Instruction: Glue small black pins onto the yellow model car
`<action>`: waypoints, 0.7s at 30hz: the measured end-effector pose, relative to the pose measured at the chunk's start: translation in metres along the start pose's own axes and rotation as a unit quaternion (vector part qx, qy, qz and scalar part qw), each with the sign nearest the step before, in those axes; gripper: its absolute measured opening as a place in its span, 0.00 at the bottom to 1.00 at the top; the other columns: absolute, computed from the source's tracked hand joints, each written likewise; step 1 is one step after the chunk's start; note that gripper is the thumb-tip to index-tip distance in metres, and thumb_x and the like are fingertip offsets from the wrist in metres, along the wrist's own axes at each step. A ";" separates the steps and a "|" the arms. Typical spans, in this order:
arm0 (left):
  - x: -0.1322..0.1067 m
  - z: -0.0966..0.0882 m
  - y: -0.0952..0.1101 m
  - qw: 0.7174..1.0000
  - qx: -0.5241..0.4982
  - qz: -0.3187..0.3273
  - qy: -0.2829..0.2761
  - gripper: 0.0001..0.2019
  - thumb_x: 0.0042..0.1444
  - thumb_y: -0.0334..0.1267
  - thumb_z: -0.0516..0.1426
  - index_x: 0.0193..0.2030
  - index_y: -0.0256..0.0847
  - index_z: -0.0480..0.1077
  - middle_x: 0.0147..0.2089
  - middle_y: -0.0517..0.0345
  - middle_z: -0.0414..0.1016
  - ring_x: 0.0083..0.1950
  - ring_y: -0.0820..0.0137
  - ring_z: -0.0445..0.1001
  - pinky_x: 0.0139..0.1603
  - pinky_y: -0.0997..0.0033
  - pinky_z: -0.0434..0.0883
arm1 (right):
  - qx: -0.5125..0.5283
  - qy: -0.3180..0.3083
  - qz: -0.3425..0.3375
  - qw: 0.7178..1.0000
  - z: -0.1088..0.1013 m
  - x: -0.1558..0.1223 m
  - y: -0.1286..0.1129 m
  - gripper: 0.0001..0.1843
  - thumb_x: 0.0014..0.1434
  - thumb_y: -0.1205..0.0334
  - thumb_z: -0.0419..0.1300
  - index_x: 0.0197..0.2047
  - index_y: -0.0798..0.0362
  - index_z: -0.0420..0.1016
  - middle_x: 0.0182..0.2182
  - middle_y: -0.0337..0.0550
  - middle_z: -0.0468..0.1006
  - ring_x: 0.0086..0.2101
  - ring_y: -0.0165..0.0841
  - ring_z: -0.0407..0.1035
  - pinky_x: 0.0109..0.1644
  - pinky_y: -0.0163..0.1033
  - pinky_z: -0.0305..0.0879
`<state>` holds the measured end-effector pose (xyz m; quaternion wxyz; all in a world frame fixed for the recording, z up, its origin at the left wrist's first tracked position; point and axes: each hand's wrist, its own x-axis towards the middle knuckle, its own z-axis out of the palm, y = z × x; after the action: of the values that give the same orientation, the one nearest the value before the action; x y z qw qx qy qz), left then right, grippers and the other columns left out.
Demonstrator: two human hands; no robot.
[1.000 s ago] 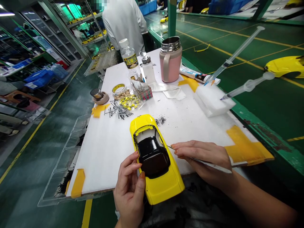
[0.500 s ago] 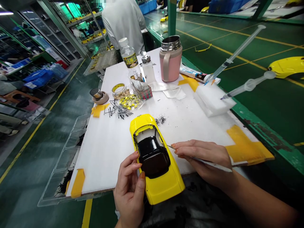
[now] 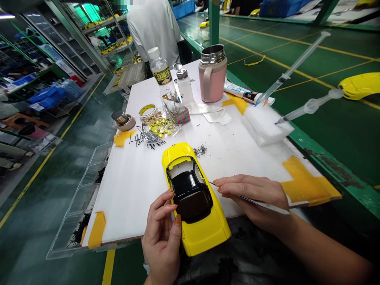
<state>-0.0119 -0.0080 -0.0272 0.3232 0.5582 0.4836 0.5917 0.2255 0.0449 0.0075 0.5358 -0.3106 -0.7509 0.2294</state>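
Observation:
My left hand (image 3: pixel 162 233) grips a yellow model car body (image 3: pixel 204 233) at its side, with my fingers curled against the glossy black cabin piece (image 3: pixel 191 196) seated in it. The car stands on the white board (image 3: pixel 133 190), its nose pointing away from me. My right hand (image 3: pixel 252 198) pinches a slim metal tool (image 3: pixel 261 204), possibly tweezers. The tool's fine tip reaches the car's right side beside the cabin. The underside of the car is hidden.
On the board are black pins (image 3: pixel 142 140), black grit (image 3: pixel 200 150), a white foam block (image 3: pixel 263 124) holding syringes (image 3: pixel 285 73), a pink flask (image 3: pixel 212 73) and bottles. A clear tray (image 3: pixel 80 202) sits left of the board. A co-worker (image 3: pixel 152 27) stands beyond it.
The view has shifted very slightly. Both hands, the tool and the car keep the same hold and position.

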 end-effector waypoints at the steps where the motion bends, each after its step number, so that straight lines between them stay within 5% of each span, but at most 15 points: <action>1: 0.000 0.000 0.000 1.000 0.000 0.000 -0.001 0.11 0.64 0.27 0.60 0.50 0.44 0.75 0.63 0.47 0.71 0.67 0.62 0.71 0.64 0.67 0.72 | -0.001 -0.001 0.000 1.000 0.000 0.000 0.000 0.16 0.65 0.81 0.60 0.49 0.55 0.82 0.44 0.49 0.85 0.44 0.34 0.81 0.50 0.31 0.79; 21: -0.001 -0.001 0.000 1.000 0.010 0.003 -0.002 0.10 0.64 0.28 0.60 0.50 0.44 0.75 0.64 0.48 0.71 0.68 0.63 0.70 0.65 0.68 0.72 | -0.004 0.017 0.005 1.000 -0.001 -0.001 0.000 0.14 0.67 0.78 0.60 0.49 0.54 0.82 0.43 0.49 0.85 0.42 0.35 0.81 0.47 0.33 0.80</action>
<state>-0.0131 -0.0089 -0.0271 0.3170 0.5636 0.4870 0.5870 0.2265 0.0445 0.0066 0.5458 -0.3207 -0.7411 0.2238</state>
